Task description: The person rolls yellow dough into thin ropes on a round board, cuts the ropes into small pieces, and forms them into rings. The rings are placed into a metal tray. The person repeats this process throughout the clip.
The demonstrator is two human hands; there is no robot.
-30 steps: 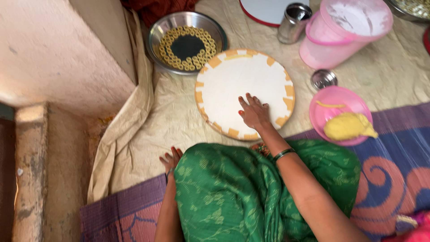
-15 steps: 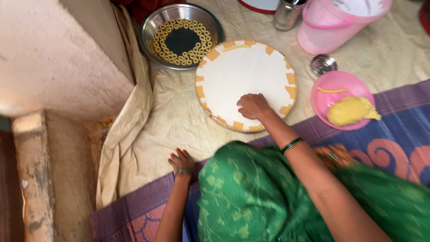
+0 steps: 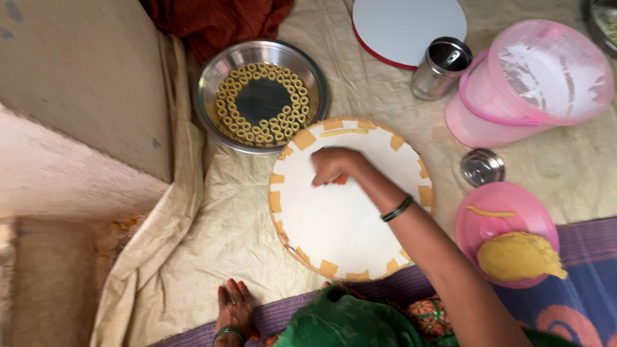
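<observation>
The right hand [image 3: 334, 167], fingers curled down pinching a small orange dough bit on the far part of the round white orange-edged board [image 3: 340, 225], should roll lightly and evenly, while the left hand [image 3: 234, 308] rests flat, fingers spread, on the floor cloth [image 3: 212, 238].

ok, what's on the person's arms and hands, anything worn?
Both arms are bare, with no sleeves in view. The right hand has a dark green bangle on the forearm just above the wrist. The left hand has red-painted nails and a green bangle at the wrist. No gloves; rings cannot be made out.
</observation>
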